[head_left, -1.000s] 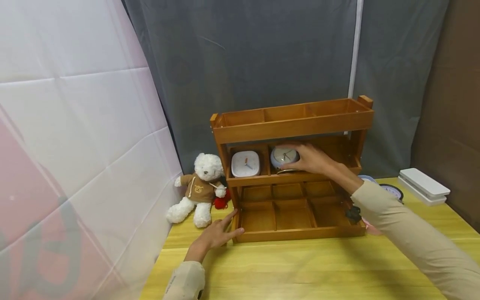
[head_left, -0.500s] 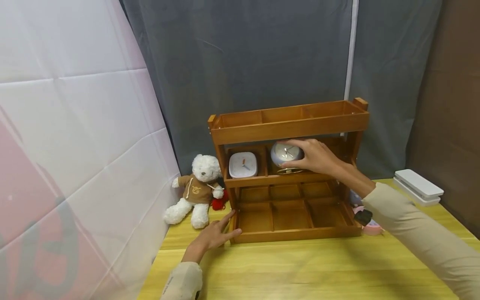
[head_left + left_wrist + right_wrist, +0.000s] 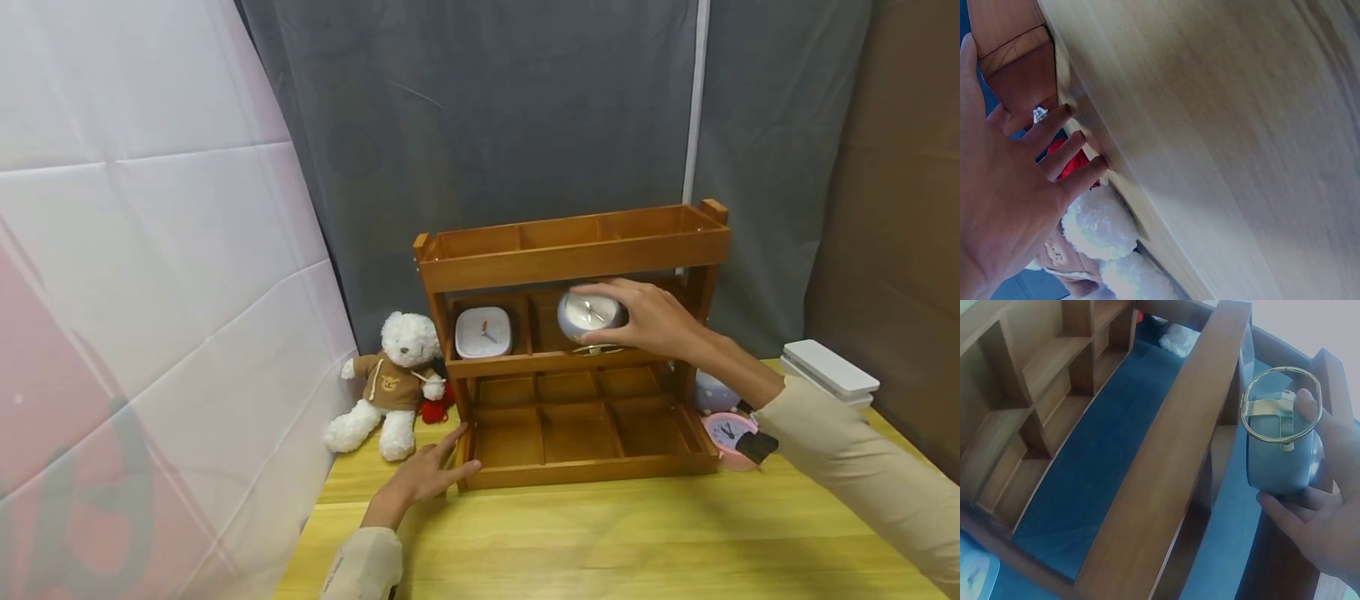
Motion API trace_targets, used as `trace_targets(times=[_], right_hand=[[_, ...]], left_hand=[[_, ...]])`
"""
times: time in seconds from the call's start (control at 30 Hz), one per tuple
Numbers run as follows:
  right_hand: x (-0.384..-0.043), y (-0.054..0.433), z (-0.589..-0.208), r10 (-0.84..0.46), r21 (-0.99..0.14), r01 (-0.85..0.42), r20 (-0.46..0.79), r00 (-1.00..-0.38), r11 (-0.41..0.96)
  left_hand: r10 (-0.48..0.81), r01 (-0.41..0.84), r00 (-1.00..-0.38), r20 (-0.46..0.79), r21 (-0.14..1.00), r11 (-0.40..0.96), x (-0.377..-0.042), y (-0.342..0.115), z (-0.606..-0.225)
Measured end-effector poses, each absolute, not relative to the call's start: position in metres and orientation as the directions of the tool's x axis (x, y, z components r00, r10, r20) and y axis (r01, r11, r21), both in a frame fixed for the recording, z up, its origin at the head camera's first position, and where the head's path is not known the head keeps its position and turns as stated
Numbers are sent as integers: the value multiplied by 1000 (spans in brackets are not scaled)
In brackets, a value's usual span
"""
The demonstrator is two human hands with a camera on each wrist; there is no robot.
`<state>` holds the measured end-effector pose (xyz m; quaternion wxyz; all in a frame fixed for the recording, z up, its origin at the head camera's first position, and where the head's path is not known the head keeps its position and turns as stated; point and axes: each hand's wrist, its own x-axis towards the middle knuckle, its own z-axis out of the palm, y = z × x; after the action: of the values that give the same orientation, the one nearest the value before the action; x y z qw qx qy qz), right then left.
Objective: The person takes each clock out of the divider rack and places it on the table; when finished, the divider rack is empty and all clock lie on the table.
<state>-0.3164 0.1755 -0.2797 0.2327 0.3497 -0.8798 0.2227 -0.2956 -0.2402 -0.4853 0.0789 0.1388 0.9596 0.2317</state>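
Observation:
A round, pale blue alarm clock (image 3: 591,313) is in my right hand (image 3: 652,318), pinched between thumb and fingers at the middle tier of the wooden rack (image 3: 573,260). The right wrist view shows the clock's blue body (image 3: 1279,469) with a gold metal ring (image 3: 1252,431) at one end. Left of it, a white square clock (image 3: 483,333) sits in the left compartment of that tier. My left hand (image 3: 422,473) rests against the rack's lower left corner with fingers spread; in the left wrist view its fingers (image 3: 1063,156) reach beside the wooden end.
A white teddy bear (image 3: 393,379) in a brown hoodie sits left of the rack, a red thing (image 3: 435,408) beside it. To the right are a pink alarm clock (image 3: 726,429), a bluish clock (image 3: 712,393) and a flat white device (image 3: 831,367) on the yellow table (image 3: 570,533).
My right hand has lifted the blue alarm clock and moved it rightward from the middle compartment. The pink clock has come into view from behind the sleeve. My left hand stays at the rack's corner.

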Motion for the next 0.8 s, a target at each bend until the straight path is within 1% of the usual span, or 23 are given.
trace_targets(times=[0.2,0.63,0.8], right_hand=[[-308,189,-284,-516,-194,-722,579,-631,664],[-286,227,-287,-483,-192,-693,589,-648,695],[-278,241,-289,-462,-187,-671,593,-659,717]], left_hand=[[303,232,-949,-82,470,852,-296,-240,-486],[296,225,-952,-82,471,853,-298,-242,-488],[314,246,-947,-70,471,847,-300,-242,-489]])
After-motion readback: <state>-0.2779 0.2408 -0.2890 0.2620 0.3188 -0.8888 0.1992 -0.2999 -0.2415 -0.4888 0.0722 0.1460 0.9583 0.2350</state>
